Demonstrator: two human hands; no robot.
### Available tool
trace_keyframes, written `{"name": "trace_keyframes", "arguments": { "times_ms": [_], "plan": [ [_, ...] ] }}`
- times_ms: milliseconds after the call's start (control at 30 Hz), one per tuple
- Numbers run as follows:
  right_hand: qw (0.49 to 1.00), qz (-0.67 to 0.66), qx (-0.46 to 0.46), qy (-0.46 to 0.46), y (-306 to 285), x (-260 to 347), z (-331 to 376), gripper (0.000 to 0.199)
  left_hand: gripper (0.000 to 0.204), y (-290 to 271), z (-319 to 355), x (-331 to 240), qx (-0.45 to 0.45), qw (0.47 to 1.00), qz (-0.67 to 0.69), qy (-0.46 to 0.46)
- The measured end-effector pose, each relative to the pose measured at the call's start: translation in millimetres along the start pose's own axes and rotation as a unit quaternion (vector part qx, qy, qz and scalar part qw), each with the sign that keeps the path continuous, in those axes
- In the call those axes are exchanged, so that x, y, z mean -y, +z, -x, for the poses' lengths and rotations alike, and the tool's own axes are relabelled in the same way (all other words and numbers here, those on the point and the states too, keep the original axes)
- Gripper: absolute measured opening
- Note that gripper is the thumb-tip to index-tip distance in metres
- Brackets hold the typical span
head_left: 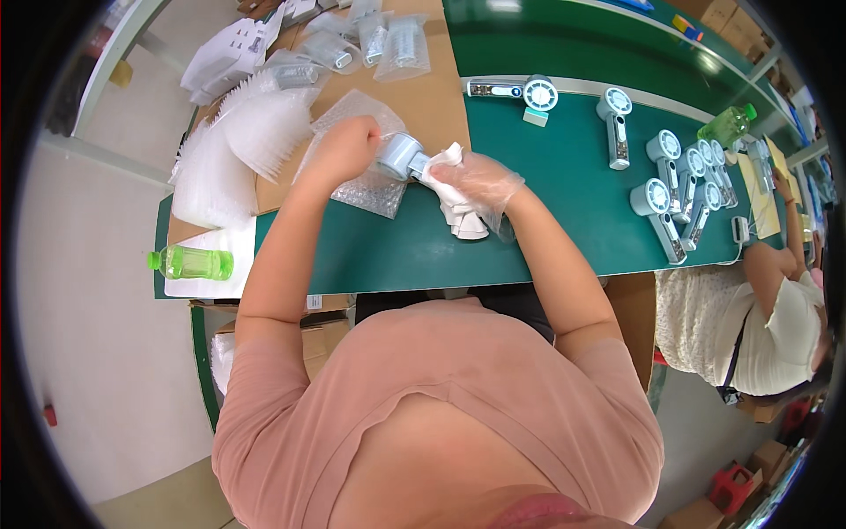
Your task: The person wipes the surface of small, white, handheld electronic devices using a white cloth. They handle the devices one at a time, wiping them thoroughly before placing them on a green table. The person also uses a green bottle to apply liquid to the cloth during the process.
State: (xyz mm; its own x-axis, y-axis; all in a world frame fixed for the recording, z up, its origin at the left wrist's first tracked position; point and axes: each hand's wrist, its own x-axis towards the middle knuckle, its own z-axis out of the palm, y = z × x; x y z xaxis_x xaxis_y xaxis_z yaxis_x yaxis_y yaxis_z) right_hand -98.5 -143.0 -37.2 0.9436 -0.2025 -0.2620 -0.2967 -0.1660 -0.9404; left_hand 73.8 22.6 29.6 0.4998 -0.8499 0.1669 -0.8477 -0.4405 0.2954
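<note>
My left hand (345, 148) is closed around the head of a pale handheld fan (401, 156); my gloved right hand (480, 182) presses a white cloth (458, 212) to its handle, apparently wiping it. Beneath the grip lies a bubble-wrap bag (374, 189), not yet filled. Beyond my left hand, bagged fans (388, 40) rest on cardboard, beside a fanned stack of empty bags (238, 141). To the right of my grip, unbagged fans (679, 176) wait on the green table (564, 194).

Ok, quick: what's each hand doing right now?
Left hand: closed on the pale blue handheld fan.
Right hand, in a clear plastic glove: closed on a white cloth.
</note>
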Motion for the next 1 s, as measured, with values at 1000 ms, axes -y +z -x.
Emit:
{"name": "trace_keyframes", "arguments": {
  "times_ms": [1000],
  "plan": [
    [0.945, -0.266, -0.142, -0.13, 12.4, 8.7, 8.7, 0.041, 0.014, 7.2, 18.7, -79.4, -0.291, 0.939, 0.146, 0.112]
  ]
}}
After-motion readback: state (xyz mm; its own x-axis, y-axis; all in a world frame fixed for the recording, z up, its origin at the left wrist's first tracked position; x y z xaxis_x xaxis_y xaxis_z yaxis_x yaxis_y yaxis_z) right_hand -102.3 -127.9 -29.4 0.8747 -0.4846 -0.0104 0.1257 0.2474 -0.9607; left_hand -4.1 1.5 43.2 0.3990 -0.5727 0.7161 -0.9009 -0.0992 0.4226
